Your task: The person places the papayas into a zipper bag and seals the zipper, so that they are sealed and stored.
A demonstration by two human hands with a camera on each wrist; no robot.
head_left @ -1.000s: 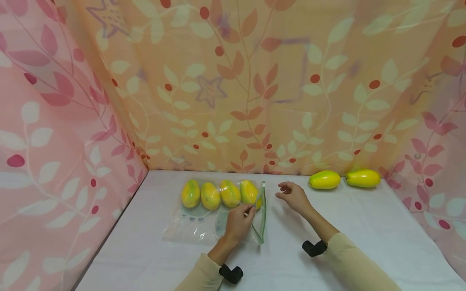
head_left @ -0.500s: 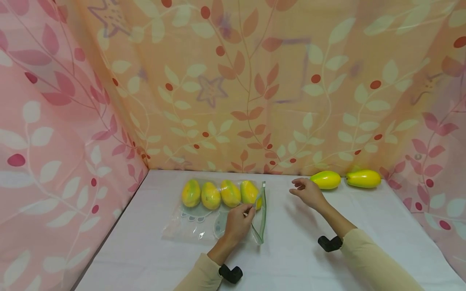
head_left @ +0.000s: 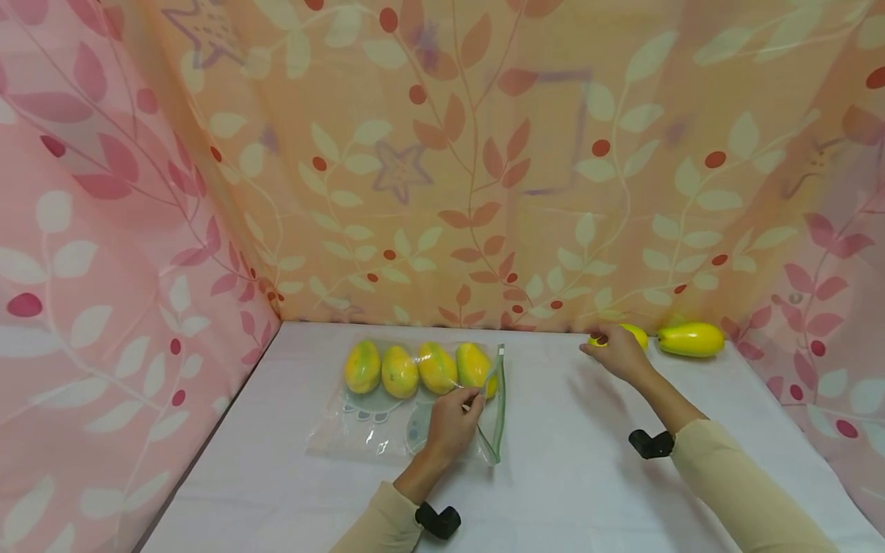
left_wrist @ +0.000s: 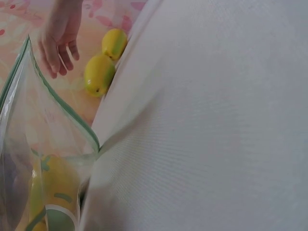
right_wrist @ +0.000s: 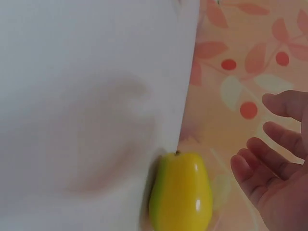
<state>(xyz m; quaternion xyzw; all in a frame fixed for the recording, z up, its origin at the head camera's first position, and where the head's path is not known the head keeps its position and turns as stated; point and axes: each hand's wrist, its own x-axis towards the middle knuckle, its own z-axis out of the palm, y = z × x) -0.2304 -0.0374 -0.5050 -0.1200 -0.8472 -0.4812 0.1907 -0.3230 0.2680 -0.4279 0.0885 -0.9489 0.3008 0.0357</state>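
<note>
My left hand [head_left: 452, 422] pinches the upper film of a clear zip bag [head_left: 328, 442] near its green-edged mouth, which gapes toward the right. Inside the bag, several yellow-green papayas [head_left: 399, 372] lie in a row along its far side. At the back right, my right hand [head_left: 618, 355] hovers over the nearer of two loose papayas [head_left: 638, 336], partly covering it in the head view. In the right wrist view the fingers [right_wrist: 269, 154] are apart and loosely bent, beside that papaya [right_wrist: 182, 192], with nothing between them. The other loose papaya [head_left: 691, 339] lies to its right.
A white cloth [head_left: 539, 476] covers the table. Patterned curtains [head_left: 442, 230] stand right behind the table's back edge and along both sides. A black wrist mount [head_left: 439, 522] sits on the left forearm, another [head_left: 651, 443] on the right.
My right hand has moved rightward from beside the bag's mouth to the nearer loose papaya. The left hand and the bag stay in place.
</note>
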